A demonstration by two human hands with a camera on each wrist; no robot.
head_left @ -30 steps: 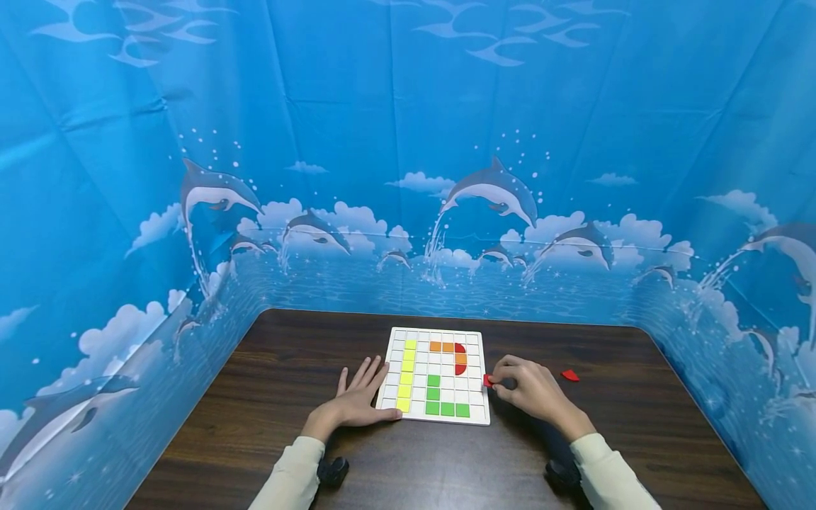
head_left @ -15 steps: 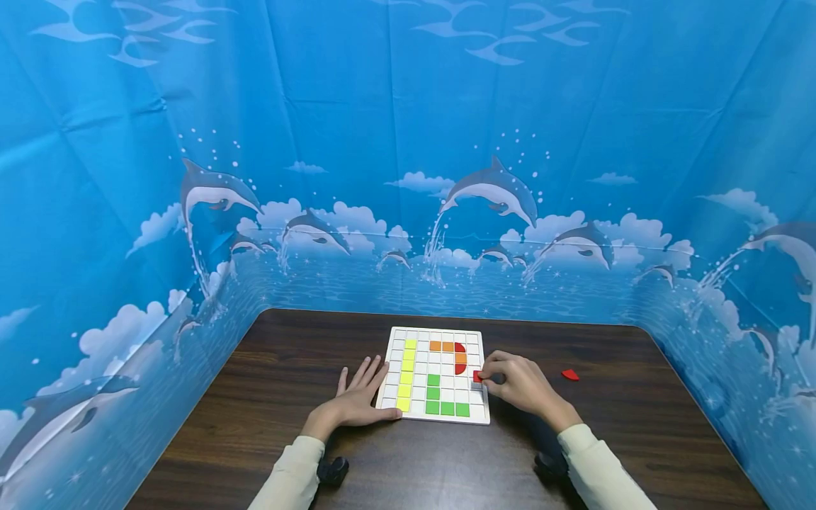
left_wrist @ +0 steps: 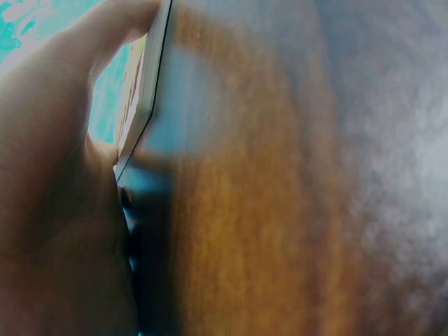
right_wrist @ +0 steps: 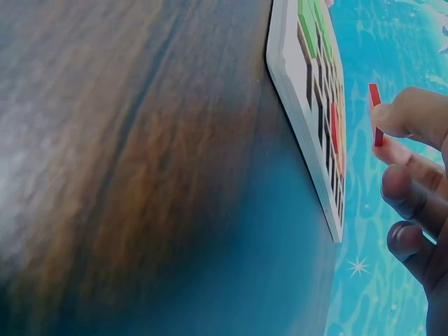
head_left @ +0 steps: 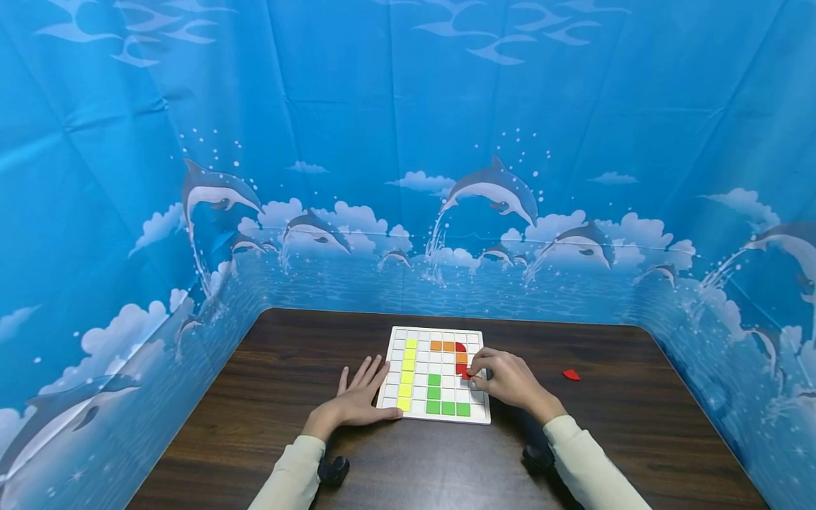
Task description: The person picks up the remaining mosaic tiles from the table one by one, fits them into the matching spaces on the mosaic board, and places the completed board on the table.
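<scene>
A white grid board [head_left: 417, 340] lies on the dark table, bearing a yellow column [head_left: 406, 377], an L of green squares [head_left: 433, 391], orange squares [head_left: 436, 346] and curved red tiles [head_left: 460, 347]. My left hand [head_left: 350, 405] rests at its left side with fingers spread, the thumb on the near left corner. Between thumb and index finger my right hand [head_left: 510, 379] pinches a small red tile [right_wrist: 373, 92]. In the right wrist view that tile is raised clear of the board's surface; the head view puts it over the right part of the grid, beside the lower curved tile.
A loose red rounded tile [head_left: 571, 375] lies on the table to the right of the board. Blue curtains [head_left: 408, 276] printed with dolphins enclose the table's back and sides. Dark wood table [head_left: 306, 340] surrounds the board.
My right hand has moved left with the red tile, from the board's right edge to over the grid near the lower curved tile. The left hand stays in place.
</scene>
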